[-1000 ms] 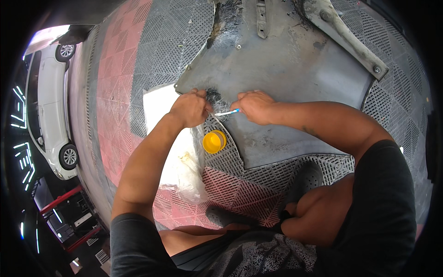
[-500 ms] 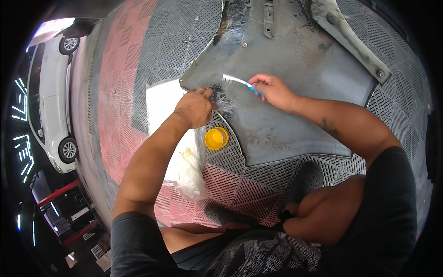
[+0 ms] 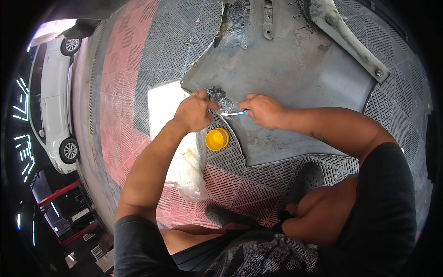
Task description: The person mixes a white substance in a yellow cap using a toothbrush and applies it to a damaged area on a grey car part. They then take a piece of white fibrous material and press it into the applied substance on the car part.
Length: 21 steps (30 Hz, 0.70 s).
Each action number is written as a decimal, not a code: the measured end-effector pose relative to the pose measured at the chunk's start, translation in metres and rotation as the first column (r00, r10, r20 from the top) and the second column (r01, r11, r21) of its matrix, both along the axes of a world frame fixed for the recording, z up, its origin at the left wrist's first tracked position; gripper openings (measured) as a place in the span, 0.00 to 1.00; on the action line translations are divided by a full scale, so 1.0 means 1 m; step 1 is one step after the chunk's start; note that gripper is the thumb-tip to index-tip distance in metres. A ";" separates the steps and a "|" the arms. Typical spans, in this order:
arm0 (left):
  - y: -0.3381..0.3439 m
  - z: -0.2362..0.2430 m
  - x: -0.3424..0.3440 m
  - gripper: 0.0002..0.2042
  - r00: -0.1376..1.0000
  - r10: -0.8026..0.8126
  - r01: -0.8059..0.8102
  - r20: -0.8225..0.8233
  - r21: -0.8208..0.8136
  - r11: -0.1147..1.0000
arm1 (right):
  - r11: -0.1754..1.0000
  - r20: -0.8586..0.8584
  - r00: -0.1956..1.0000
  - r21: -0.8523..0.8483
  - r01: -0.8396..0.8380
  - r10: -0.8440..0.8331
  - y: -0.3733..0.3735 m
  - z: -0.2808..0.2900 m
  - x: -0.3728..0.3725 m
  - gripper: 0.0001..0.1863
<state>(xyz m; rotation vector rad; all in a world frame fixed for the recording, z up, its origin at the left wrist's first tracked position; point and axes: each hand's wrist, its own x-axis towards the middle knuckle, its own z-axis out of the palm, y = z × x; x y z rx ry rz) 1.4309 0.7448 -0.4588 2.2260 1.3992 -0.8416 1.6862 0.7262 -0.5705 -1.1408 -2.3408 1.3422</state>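
A grey car body panel [image 3: 295,92], its inner side up, lies on the floor. At its left edge is a dark, rough spot with shiny pale strands [image 3: 224,104] over it. My right hand [image 3: 261,111] is closed round the blue end of a white-and-blue toothbrush [image 3: 234,113]. The brush head points left, low over the strands by the edge, close to my left fingers. My left hand [image 3: 194,111] is at that same edge with its fingers bent together; what they pinch, if anything, is hidden. Below the hands stands a small open yellow cup [image 3: 215,139].
White sheet material [image 3: 159,104] and a crumpled clear plastic bag [image 3: 194,181] lie under and beside my left forearm. Gridded grey and red floor tiles [image 3: 122,69] surround the panel. A metal bracket [image 3: 350,44] runs along its upper right. A white car [image 3: 53,99] stands far left.
My right hand has brought the toothbrush down and left, from above the panel to the strands at its edge. My left hand has shifted slightly downward, still with bent fingers.
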 end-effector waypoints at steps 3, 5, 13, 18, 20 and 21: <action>-0.003 -0.003 0.000 0.21 0.998 -0.061 0.061 -0.028 0.002 0.998 | 0.999 -0.041 0.999 -0.049 -0.024 0.022 0.010 -0.010 0.001 0.07; -0.004 -0.009 -0.001 0.21 0.996 -0.079 0.080 -0.033 0.029 0.996 | 0.982 -0.149 0.989 -0.180 -0.050 0.024 0.025 -0.022 0.012 0.08; -0.009 -0.010 -0.003 0.21 0.989 -0.138 0.141 -0.050 0.062 0.988 | 0.661 -0.114 0.992 -0.749 -0.047 -0.059 0.078 0.009 0.083 0.11; -0.011 -0.004 0.007 0.21 0.993 0.053 -0.069 0.108 0.152 0.986 | 0.567 -0.121 0.966 -0.823 0.031 -0.229 0.096 0.016 0.096 0.11; -0.018 -0.003 0.015 0.22 0.993 0.050 -0.069 0.105 0.191 0.979 | 0.701 -0.038 0.991 -0.710 0.065 -0.130 0.099 0.018 0.089 0.13; -0.025 -0.006 0.023 0.22 0.998 0.002 -0.016 0.070 0.204 0.979 | 0.717 -0.042 0.990 -0.693 0.069 -0.135 0.098 0.015 0.084 0.13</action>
